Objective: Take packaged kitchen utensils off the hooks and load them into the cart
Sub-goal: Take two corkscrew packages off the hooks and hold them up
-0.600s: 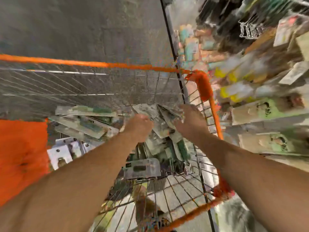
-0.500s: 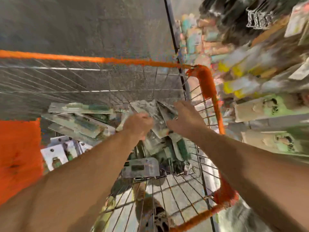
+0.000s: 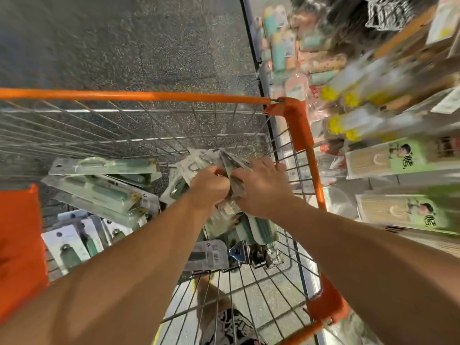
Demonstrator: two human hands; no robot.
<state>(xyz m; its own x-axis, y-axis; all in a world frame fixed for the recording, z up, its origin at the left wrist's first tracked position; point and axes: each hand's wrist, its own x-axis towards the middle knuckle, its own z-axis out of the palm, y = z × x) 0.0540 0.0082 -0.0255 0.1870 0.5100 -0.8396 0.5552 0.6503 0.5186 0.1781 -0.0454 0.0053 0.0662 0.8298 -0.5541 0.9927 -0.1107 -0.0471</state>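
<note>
Packaged utensils [image 3: 225,168] — a bunched stack — sit inside the cart [image 3: 297,125], near its right wall. Left hand [image 3: 209,186] and right hand [image 3: 261,189] both grip the stack, fingers curled — knuckles nearly touching.

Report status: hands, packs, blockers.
Left hand and right hand both grip the clear-plastic utensil pack bundle inside the orange-rimmed wire cart. Nothing visibly blocking.

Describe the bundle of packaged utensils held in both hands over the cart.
The bundle of packaged utensils is a fanned handful of flat, clear-plastic blister packs on pale card backing, with green handles showing below. It hangs inside the cart, near its right wall, above packs already lying there. The left hand grips its left side; the right hand clasps the right. Motion blur hides any print.
</note>
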